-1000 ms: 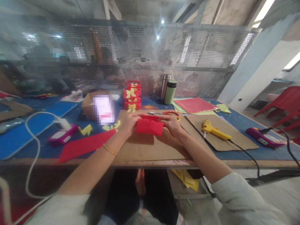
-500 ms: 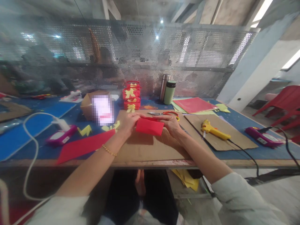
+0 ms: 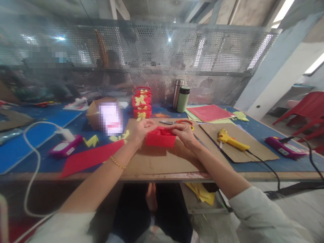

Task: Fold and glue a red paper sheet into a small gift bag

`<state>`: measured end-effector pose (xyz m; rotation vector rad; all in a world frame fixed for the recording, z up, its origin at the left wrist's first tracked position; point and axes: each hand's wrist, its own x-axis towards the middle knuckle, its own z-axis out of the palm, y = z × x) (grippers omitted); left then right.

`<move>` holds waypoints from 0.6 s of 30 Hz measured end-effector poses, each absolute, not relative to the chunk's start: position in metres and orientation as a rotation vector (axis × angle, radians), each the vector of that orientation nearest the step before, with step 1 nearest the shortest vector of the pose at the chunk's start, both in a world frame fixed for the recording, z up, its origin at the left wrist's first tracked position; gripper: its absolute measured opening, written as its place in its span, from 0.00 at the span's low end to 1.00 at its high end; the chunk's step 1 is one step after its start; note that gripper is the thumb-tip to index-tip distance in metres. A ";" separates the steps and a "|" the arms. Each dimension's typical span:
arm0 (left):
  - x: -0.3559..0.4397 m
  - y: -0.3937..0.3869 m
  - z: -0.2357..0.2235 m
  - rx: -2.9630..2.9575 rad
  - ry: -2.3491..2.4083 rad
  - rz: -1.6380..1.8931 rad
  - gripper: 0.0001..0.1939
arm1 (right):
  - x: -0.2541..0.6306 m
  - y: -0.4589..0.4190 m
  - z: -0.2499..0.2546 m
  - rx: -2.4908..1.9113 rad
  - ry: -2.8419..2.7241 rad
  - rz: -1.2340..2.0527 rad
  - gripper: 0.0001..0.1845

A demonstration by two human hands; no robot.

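Red paper box (image 3: 160, 140), its folded walls enclosing an open inside, is held just over the brown cardboard mat (image 3: 146, 163), near the counter's (image 3: 255, 168) front edge. The right hand (image 3: 184, 133) has a closed grip on its right end, fingers along the far rim. The left hand (image 3: 140, 131) is pinched at the far left corner; whether paper is caught in that grip, I cannot tell. The box has just tipped, bringing its inside into view, and the left fingers have risen slightly; this seems to leave the inner folds easier to see and reach. Just beyond the right hand lie scissors (image 3: 186, 122). A flat red strip (image 3: 93, 157) lies to the left, and bow-trimmed red boxes (image 3: 142, 103) stand farther back. A yellow glue gun (image 3: 231, 141) rests on another cardboard sheet (image 3: 255, 150) at right.
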<state>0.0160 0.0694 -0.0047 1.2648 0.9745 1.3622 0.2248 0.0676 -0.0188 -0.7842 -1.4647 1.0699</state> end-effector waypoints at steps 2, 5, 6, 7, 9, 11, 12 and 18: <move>0.015 0.068 -0.004 1.318 0.948 1.345 0.23 | 0.226 0.067 -0.019 -0.801 -1.473 1.051 0.12; 0.013 0.068 -0.006 1.451 0.994 1.349 0.20 | 0.228 0.067 -0.019 -0.837 -1.486 1.028 0.12; 0.013 0.068 -0.006 1.496 1.020 1.366 0.18 | 0.227 0.067 -0.019 -0.844 -1.495 1.022 0.10; 0.013 0.069 -0.007 1.533 1.046 1.386 0.15 | 0.227 0.067 -0.019 -0.845 -1.500 1.018 0.09; 0.014 0.068 -0.008 1.578 1.079 1.406 0.12 | 0.225 0.068 -0.019 -0.834 -1.486 1.019 0.09; 0.016 0.066 -0.008 1.590 1.085 1.394 0.11 | 0.222 0.069 -0.019 -0.824 -1.427 1.029 0.13; 0.017 0.065 -0.008 1.591 1.085 1.385 0.10 | 0.222 0.069 -0.020 -0.823 -1.397 1.041 0.16; 0.020 0.059 -0.001 1.620 1.123 1.361 0.08 | 0.221 0.069 -0.017 -0.858 -1.395 1.132 0.23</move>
